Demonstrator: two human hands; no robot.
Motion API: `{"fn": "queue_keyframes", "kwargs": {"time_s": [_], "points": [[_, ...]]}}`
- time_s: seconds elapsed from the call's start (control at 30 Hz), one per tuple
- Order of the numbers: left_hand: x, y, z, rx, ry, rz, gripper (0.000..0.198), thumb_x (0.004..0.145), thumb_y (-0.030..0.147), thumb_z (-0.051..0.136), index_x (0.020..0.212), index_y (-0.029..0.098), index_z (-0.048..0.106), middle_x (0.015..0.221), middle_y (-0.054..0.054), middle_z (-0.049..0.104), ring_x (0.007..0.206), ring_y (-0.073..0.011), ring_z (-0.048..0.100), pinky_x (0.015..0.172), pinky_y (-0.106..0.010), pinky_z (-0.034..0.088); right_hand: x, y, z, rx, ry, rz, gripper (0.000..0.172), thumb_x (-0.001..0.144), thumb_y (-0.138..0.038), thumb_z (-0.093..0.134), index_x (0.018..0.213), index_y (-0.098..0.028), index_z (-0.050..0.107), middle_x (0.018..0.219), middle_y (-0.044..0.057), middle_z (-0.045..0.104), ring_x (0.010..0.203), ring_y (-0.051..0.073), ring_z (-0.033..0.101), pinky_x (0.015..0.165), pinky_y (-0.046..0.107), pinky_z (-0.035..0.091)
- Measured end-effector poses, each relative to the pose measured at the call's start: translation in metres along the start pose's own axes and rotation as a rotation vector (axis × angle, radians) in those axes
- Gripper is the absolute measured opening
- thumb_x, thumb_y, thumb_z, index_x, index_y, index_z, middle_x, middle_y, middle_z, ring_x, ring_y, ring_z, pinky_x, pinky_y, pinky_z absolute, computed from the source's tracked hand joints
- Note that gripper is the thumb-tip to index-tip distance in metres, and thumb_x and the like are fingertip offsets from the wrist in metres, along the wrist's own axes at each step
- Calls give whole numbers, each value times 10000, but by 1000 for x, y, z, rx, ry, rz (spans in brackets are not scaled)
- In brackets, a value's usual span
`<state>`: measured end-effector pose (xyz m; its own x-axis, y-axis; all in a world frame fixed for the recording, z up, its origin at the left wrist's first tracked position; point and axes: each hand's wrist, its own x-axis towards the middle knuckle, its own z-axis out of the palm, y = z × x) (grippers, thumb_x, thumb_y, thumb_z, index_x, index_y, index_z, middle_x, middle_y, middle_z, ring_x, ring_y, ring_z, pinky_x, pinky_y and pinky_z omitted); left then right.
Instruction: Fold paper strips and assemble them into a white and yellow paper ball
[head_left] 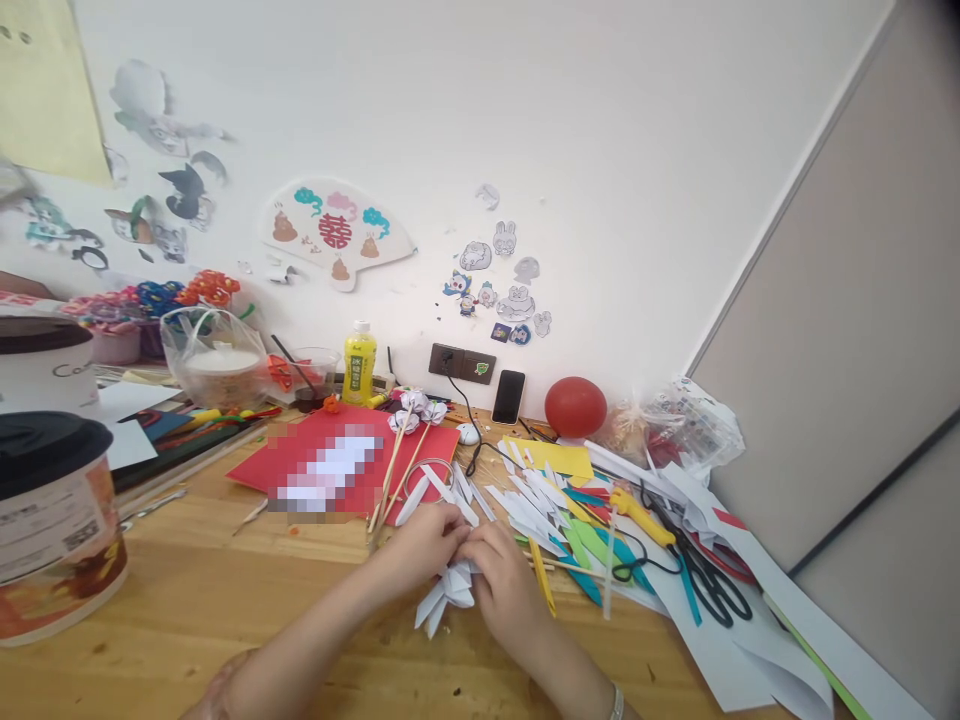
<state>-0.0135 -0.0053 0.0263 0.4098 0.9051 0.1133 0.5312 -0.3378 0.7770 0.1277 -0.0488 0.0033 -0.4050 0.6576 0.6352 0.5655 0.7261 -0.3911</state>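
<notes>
1. Writing nearest the wall: a bottle (pixel 360 370) w/ white cap and yellow label, Chinese characters 冰糖雪梨 running down it. Above, taped-up fan-shaped paper cutout (pixel 337 235) bears a big red 囍, plus blue & pink clouds and brown swirls.
2. On my L, two paper cups w/ dark lids: the rear cup (pixel 49 375) shows only "Co", rest cut off; the front cup (pixel 56 530) has a sticker w/ QR code, text too small to read.
3. Red sheet (pixel 259 465) lies flat, its pale patch pixelated, so illegible. Across it, white crumpled-petal paper flowers (pixel 415 405) on thin wooden sticks.
4. Materials R of centre: heap of narrow white paper strips (pixel 536 505), pointed at the ends; a yellow card (pixel 559 460); teal & green paper leaves (pixel 600 545); yellow hot-glue gun (pixel 641 518); black-handled scissors (pixel 709 580). Behind: smooth, round red balloon (pixel 576 407), smartphone (pixel 508 397) leaning on the wall.
5. Task piece: white folded-paper bunch (pixel 448 592), crisp, w/ pointed tips fanning downward, just over the wood-grain table (pixel 300 640), btwn & below the hands.
6. Hands: L hand (pixel 429 542) and R hand (pixel 504 572) meet, fingers curled in, both pinching the bunch's top; exact fingertip placement partly hidden.
</notes>
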Motion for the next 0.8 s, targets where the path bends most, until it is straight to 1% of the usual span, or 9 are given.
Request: {"fn": "queue_keyframes", "kwargs": {"time_s": [0.13, 0.23, 0.33, 0.4, 0.47, 0.5, 0.57, 0.7, 0.8], "points": [[1, -3, 3, -16, 20, 3, 194, 677, 247, 427, 492, 194, 403, 499, 52, 424, 516, -127, 433, 461, -221, 283, -2, 0, 1, -28, 4, -23, 252, 811, -47, 376, 827, -182, 589, 823, 49, 546, 783, 172, 458, 672, 287, 400], [2, -3, 2, -56, 27, -16, 181, 686, 262, 413, 517, 199, 404, 498, 55, 428, 494, -127, 452, 441, -215, 306, -2, 1, 0, -28, 20, -16, 271, 789, -37, 386, 864, -191, 595, 840, 52, 556, 791, 176, 467, 679, 291, 400], [3, 0, 2, -117, 28, -40, 171, 716, 294, 369, 575, 206, 409, 501, 63, 423, 442, -125, 467, 391, -210, 331, -2, 2, -1, 46, 88, 94, 342, 705, 6, 412, 927, -192, 581, 883, 51, 566, 834, 178, 487, 716, 294, 409], [3, 1, 3, -151, 37, -36, 173, 720, 312, 367, 592, 206, 416, 511, 65, 420, 437, -123, 468, 384, -210, 349, 0, 4, -1, 95, 149, 198, 367, 647, 30, 418, 886, -192, 587, 852, 40, 579, 822, 175, 503, 712, 287, 414], [3, 2, 5, -174, 57, -26, 178, 716, 323, 381, 594, 202, 430, 520, 63, 420, 459, -124, 469, 401, -211, 361, 0, 4, -1, 120, 188, 254, 334, 618, 35, 423, 793, -193, 594, 774, 22, 583, 767, 168, 513, 692, 286, 415], [3, 3, 6, -183, 69, -22, 183, 713, 328, 389, 590, 200, 434, 522, 61, 421, 470, -125, 469, 411, -213, 364, 0, 5, 0, 121, 202, 253, 316, 611, 33, 425, 755, -194, 592, 737, 15, 577, 738, 165, 510, 682, 288, 414], [3, 4, 7, -196, 94, -17, 193, 712, 335, 400, 587, 195, 443, 526, 57, 428, 488, -128, 468, 430, -218, 365, 0, 4, 0, 96, 228, 196, 290, 613, 23, 424, 717, -194, 585, 686, 8, 558, 704, 167, 493, 665, 297, 408], [3, 8, 7, -222, 119, -3, 201, 718, 339, 409, 596, 187, 459, 534, 52, 442, 489, -126, 463, 453, -226, 367, -2, 2, 0, 26, 275, 41, 277, 667, 2, 415, 756, -197, 586, 690, 23, 551, 715, 183, 463, 641, 310, 398], [2, 9, 5, -241, 122, 8, 211, 726, 351, 405, 603, 189, 461, 534, 57, 428, 492, -125, 460, 456, -225, 368, 0, 0, -2, 57, 283, 90, 336, 637, 25, 416, 817, -200, 589, 756, 33, 569, 758, 186, 480, 657, 307, 412]]}}
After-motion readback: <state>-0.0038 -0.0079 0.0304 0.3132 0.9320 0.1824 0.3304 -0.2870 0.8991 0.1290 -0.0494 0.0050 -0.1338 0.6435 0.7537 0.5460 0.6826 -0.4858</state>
